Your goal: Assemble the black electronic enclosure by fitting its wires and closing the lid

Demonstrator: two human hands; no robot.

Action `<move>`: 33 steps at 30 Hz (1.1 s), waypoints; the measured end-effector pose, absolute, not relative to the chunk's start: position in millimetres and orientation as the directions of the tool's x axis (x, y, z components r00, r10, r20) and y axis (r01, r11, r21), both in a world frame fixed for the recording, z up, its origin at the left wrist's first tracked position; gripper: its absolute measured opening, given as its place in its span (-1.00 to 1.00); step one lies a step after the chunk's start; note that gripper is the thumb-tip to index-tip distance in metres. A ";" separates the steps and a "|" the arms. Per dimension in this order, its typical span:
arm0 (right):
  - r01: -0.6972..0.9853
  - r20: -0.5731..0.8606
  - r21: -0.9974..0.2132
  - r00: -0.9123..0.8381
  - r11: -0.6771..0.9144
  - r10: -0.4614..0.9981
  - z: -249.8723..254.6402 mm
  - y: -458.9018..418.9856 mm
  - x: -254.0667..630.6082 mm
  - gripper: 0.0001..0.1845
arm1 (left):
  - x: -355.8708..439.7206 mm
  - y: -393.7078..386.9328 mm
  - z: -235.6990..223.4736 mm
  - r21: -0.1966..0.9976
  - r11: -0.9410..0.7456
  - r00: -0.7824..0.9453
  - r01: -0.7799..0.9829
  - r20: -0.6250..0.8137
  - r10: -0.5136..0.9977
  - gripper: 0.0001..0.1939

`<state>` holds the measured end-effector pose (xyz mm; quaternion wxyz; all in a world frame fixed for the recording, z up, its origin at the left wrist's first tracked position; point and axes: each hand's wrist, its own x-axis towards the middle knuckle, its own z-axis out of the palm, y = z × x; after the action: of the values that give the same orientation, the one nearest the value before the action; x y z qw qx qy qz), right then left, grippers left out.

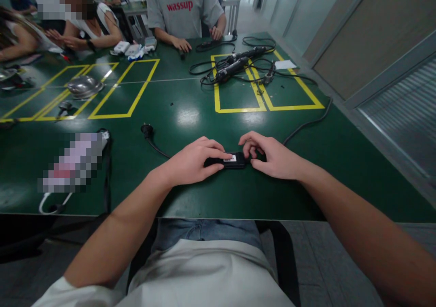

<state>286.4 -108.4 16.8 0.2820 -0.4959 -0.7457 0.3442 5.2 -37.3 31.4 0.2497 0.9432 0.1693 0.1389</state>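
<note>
Just below frame centre, we steady the black adapter (236, 164) on the green table (238, 198), left hand (197, 161) closed about it, right hand (272, 159) half-curled at its end, pinch unclear; we should leave the cord (308, 123) unstrained.

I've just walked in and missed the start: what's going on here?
A person's left hand rests on a black box with a white label, on the green table. The right hand, fingers curled, is at the box's right end. A plug lies off to the left; another person is opposite.
</note>
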 end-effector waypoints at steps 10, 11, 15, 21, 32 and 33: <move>0.554 0.083 -0.788 -0.337 0.268 0.938 14.6 -109.7 287.3 -0.50 | 10.2 -41.5 30.6 0.569 -0.750 0.819 0.338 0.214 0.532 -0.66; 0.549 0.086 -0.793 -0.330 0.266 0.940 14.2 -109.7 287.0 -0.52 | 10.7 -40.2 29.2 0.558 -0.734 0.784 0.388 0.219 0.581 -0.67; 0.543 0.091 -0.799 -0.315 0.258 0.945 13.8 -109.9 285.1 -0.66 | 11.7 -33.1 21.4 0.473 -0.658 0.679 0.585 0.157 0.717 -0.78; 0.595 0.115 -0.742 -0.341 0.309 0.933 15.8 -110.0 283.5 -0.85 | 8.7 -31.7 20.5 0.438 -0.740 0.737 0.511 0.219 0.639 -0.93; 0.645 0.144 -0.670 -0.372 0.367 0.917 16.5 -108.9 280.9 -0.91 | 5.2 -38.3 33.2 0.511 -0.745 0.834 0.429 0.092 0.544 -0.94; 0.647 0.145 -0.669 -0.369 0.366 0.918 16.5 -109.0 280.6 -0.91 | 5.5 -38.7 33.5 0.519 -0.740 0.834 0.429 0.088 0.545 -0.94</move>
<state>280.6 -109.0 16.5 0.2586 -0.4985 -0.7848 0.2620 5.5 -38.7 33.5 0.2467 0.9251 0.2634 0.1178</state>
